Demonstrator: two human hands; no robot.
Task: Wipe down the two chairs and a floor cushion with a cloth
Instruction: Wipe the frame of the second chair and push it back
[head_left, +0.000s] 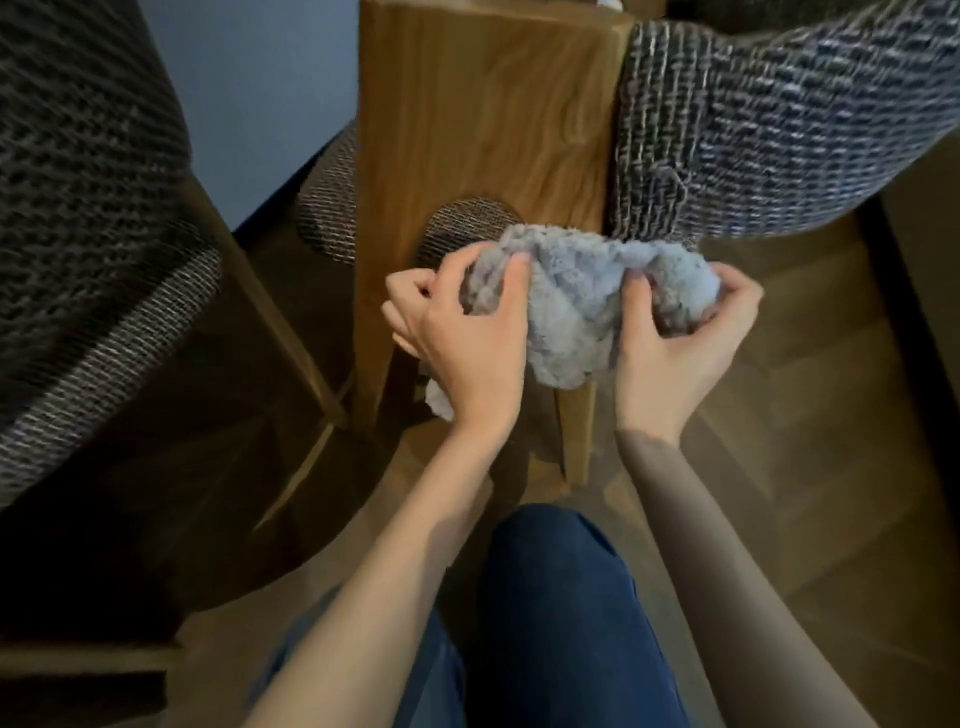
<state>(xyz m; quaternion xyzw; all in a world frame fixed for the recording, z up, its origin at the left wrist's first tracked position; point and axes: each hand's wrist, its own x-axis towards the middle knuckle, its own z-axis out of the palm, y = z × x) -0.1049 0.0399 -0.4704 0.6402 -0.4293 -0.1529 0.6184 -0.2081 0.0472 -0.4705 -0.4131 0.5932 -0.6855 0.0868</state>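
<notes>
Your left hand (462, 338) and right hand (680, 353) each keep a grip clamped on the fluffy, bunched grey-blue cloth (582, 296), just in front of the broad, smooth-grained wooden chair leg (483, 130). Coarse woven upholstery (779, 130) bulges at its right edge. A second woven chair (88, 270) crowds your left, and open plank floor (810, 426) lies to the right.

Home: upholstered chairs (779, 130), wooden floor (810, 467)

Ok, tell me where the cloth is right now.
Head view, centre: the cloth is bunched between the left hand and right hand, before the wooden chair panel.
</notes>
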